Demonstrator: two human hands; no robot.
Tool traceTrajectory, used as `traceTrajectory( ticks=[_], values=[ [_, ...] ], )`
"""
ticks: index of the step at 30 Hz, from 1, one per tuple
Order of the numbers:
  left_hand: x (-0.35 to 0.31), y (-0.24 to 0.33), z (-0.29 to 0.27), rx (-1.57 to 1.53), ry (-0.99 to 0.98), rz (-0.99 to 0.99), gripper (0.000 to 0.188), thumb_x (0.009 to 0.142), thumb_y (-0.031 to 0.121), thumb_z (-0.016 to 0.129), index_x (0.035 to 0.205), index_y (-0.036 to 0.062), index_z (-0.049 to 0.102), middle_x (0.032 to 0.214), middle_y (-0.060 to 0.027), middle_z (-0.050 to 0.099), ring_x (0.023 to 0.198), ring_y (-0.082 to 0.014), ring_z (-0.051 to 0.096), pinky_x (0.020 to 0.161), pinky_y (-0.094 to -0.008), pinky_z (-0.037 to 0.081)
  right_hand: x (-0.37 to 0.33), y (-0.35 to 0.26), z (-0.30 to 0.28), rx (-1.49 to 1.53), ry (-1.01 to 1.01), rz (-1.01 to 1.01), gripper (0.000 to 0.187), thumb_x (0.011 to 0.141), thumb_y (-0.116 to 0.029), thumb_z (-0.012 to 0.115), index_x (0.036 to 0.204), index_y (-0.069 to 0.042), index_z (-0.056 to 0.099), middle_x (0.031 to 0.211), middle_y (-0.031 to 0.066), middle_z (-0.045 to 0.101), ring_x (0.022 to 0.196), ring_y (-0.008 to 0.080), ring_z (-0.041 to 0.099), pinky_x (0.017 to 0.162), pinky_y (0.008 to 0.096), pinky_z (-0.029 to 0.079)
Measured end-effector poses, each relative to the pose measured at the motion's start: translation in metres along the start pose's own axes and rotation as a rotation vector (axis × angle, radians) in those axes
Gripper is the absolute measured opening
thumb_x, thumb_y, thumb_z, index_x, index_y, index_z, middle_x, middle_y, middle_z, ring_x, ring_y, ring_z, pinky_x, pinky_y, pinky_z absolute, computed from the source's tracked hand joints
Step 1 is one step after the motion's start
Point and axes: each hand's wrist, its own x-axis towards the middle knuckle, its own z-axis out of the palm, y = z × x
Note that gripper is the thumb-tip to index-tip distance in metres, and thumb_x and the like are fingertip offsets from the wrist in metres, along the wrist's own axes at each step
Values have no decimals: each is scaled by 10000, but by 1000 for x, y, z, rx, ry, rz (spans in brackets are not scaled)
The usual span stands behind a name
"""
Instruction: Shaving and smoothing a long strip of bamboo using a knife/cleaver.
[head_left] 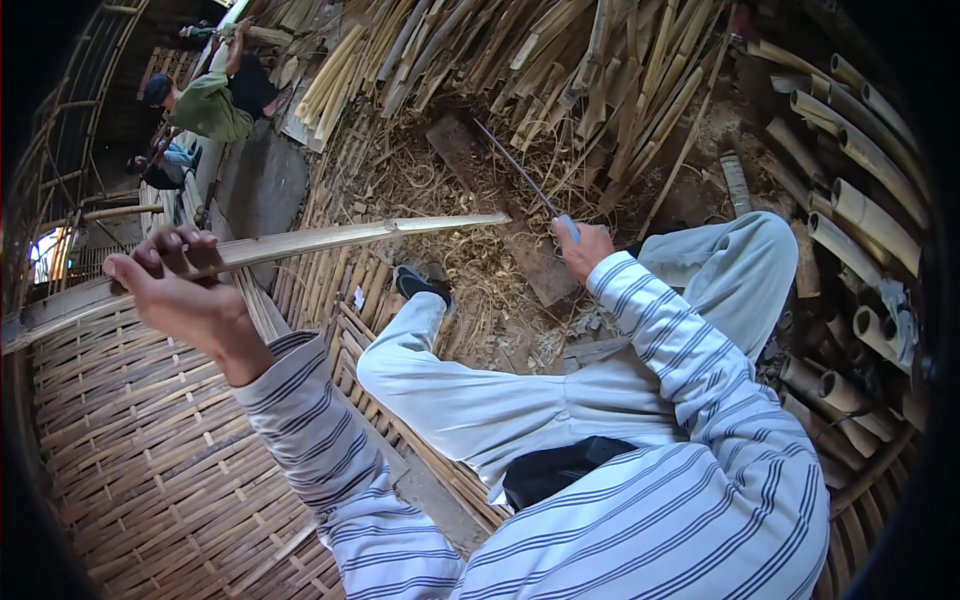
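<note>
A long split bamboo strip (pixel 330 237) lies across my left hand (pixel 195 305), whose fingers curl over it. Its pale far end reaches the middle of the view, and its other end runs out at the left rim. Low by my knee, my right hand (pixel 585 253) is closed round the light blue handle of a long, thin-bladed knife (pixel 515 168). The blade points up and to the left, apart from the strip. Under the knife, a dark flat board (pixel 535 255) lies on the ground among curly bamboo shavings (pixel 470 260).
Split bamboo pieces (pixel 560 60) are heaped at the far side. Cut bamboo tubes (pixel 865 205) are stacked along the right. A woven bamboo panel (pixel 170 450) spreads at lower left. A person in a green top (pixel 210 105) sits at the far left, with others behind.
</note>
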Motion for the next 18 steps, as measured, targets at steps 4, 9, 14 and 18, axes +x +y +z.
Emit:
traceTrajectory(
  ticks=[4,9,14,18],
  values=[
    [7,4,-7,19,88,22,385,935,412,355,725,98,431,756,-105,566,683,-204,558,569,-322,455,10,-7,7,-38,39,-43,613,886,-550,431,843,33,617,781,254,619,809,400,608,751,456,458],
    [19,-3,-19,-59,92,26,380,872,450,450,747,93,480,755,-110,562,612,-208,542,524,-309,430,28,9,25,-38,-2,-92,587,896,-539,430,845,20,604,628,154,601,641,315,616,652,413,469],
    [22,-2,-21,-130,-1,-61,453,871,453,467,574,166,279,484,10,235,413,-103,210,411,-256,175,28,9,32,60,-109,-16,561,905,-517,428,800,6,602,568,103,573,559,257,601,578,387,466],
    [15,-5,-9,-119,132,36,476,892,427,445,587,179,178,474,26,164,407,-94,117,403,-261,99,31,16,34,-27,-113,63,620,877,-536,430,795,39,650,708,203,637,716,364,629,695,435,479]
  ],
)
